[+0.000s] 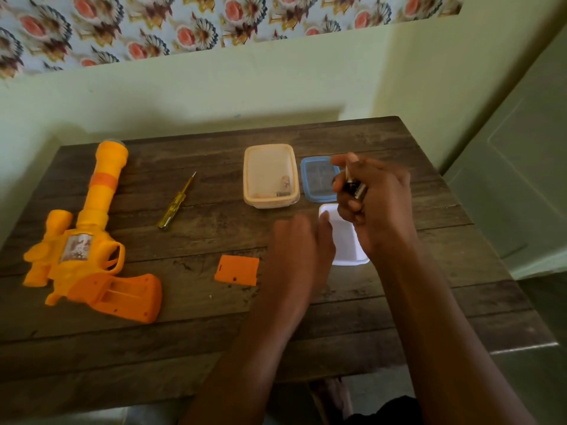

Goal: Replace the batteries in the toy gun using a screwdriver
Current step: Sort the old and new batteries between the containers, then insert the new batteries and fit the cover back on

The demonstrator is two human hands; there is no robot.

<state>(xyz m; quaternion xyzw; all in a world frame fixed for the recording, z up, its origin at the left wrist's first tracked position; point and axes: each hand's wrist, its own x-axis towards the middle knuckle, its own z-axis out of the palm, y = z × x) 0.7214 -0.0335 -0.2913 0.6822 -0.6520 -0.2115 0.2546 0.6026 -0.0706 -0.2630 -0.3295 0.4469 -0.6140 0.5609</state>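
The orange and yellow toy gun (89,250) lies on the left of the wooden table (214,317), its handle's battery bay open and facing up. Its orange battery cover (237,270) rests loose near the middle. A yellow-handled screwdriver (176,201) lies between gun and boxes. My right hand (372,197) hovers above a white container (346,240), shut on dark batteries (352,187). My left hand (299,243) is blurred beside that white container, fingers loosely curled and holding nothing.
A cream plastic box (271,176) with a few small items inside stands at the back centre. A blue lid (319,179) lies to its right. A pale wall runs close behind the table; the table's right edge drops to the floor.
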